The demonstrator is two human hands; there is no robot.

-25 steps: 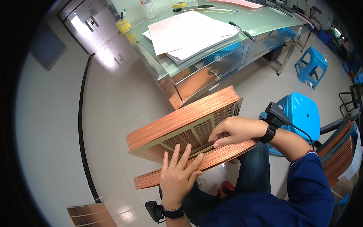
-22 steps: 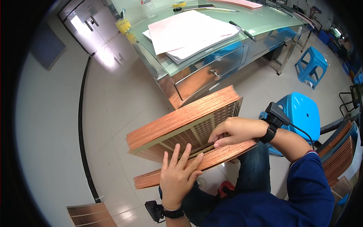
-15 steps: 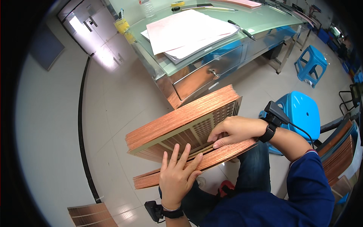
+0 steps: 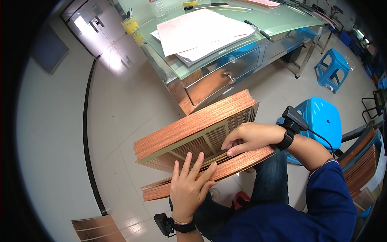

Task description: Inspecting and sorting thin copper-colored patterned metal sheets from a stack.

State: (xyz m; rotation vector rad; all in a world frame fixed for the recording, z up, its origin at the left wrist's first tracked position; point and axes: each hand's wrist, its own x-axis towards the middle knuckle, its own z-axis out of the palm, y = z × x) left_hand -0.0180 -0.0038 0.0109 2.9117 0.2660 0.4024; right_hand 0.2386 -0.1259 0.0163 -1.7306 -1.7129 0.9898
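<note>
hands (image 4: 190,195) touch copper-edged boards (image 4: 197,126); a yellow holder (image 4: 130,26) contains pens (image 4: 130,13).

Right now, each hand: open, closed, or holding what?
Left hand: open, fingers spread over the lower stack of thin copper-edged boards.
Right hand: fingers curled above that stack; whether it grips anything cannot be told.

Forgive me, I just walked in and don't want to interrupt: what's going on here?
A person's left hand and right hand are at the gap between an upper stack and a lower stack of thin, copper-edged sheets. The left has its fingers spread across the lower stack's edge; the right is curled, though whether it pinches a sheet is unclear. Papers and a pen are on the desk beyond.
</note>
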